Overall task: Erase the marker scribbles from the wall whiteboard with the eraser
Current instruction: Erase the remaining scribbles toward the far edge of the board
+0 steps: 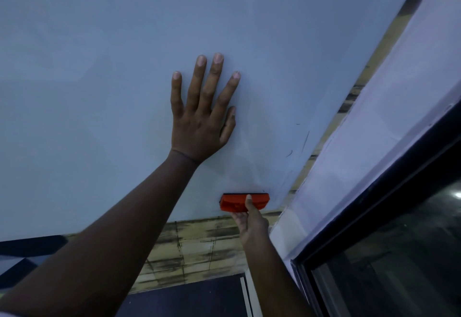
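The whiteboard point(124, 42) fills most of the view. My left hand point(202, 117) lies flat against it with fingers spread and straight. Lower down, near the board's bottom right corner, my right hand point(249, 222) grips an orange eraser point(243, 202) and holds its dark felt side against the board. A few thin dark marker strokes point(304, 142) show on the board above and to the right of the eraser, close to the right edge. Faint smears lie between the eraser and my left hand.
A worn, stained wooden frame point(199, 242) runs under the board and up its right side. To the right stand a white wall strip point(374, 129) and a dark-framed glass window point(399, 254). A dark surface point(187, 299) lies below.
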Action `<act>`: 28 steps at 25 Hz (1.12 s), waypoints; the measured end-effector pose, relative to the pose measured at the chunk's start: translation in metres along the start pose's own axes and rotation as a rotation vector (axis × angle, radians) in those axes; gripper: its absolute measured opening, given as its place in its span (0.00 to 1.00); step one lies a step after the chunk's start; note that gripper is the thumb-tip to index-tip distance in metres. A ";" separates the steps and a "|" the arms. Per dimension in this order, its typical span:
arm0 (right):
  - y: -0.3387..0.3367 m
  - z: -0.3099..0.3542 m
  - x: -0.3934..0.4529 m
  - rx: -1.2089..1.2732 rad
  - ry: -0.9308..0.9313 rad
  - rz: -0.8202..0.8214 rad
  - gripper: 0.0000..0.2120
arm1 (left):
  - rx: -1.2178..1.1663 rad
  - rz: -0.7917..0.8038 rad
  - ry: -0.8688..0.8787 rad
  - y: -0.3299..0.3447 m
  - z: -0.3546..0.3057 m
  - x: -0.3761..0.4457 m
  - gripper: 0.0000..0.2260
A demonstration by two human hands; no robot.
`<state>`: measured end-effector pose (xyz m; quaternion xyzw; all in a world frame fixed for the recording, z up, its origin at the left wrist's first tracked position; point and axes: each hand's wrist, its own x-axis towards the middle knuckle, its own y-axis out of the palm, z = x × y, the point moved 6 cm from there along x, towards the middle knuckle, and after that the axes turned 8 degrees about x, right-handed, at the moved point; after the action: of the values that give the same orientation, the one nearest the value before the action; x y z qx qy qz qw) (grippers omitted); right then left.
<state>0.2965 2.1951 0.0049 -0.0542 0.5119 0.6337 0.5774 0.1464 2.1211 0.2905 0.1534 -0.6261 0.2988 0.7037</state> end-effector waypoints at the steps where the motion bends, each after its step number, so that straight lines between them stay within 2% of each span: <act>1: 0.001 0.005 -0.001 0.009 -0.019 0.004 0.20 | -0.002 0.000 0.000 0.000 0.000 0.000 0.29; 5: 0.001 0.054 0.002 0.004 -0.212 0.006 0.16 | -0.005 0.002 -0.002 0.000 0.001 -0.003 0.30; 10: -0.012 0.060 0.006 -0.087 -0.361 -0.005 0.27 | -0.003 0.009 -0.003 0.002 -0.001 -0.012 0.29; 15: -0.031 0.026 0.023 -0.097 -0.266 -0.021 0.22 | 0.000 0.015 0.001 0.002 -0.004 -0.014 0.29; 18: -0.036 -0.016 0.025 -0.109 -0.151 -0.023 0.24 | 0.003 0.018 0.004 0.002 -0.005 -0.015 0.29; 22: -0.028 -0.077 0.015 -0.145 0.012 0.002 0.20 | 0.021 0.017 0.013 0.003 -0.006 -0.016 0.29; 25: -0.022 -0.085 0.014 -0.174 0.053 0.067 0.15 | 0.016 0.018 0.005 0.003 -0.005 -0.017 0.29; 28: -0.032 -0.065 0.021 -0.171 0.006 0.035 0.18 | 0.009 0.026 0.001 0.003 -0.005 -0.019 0.29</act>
<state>0.2811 2.1573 -0.0586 -0.0963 0.4587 0.6848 0.5580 0.1481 2.1217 0.2712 0.1482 -0.6264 0.3108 0.6993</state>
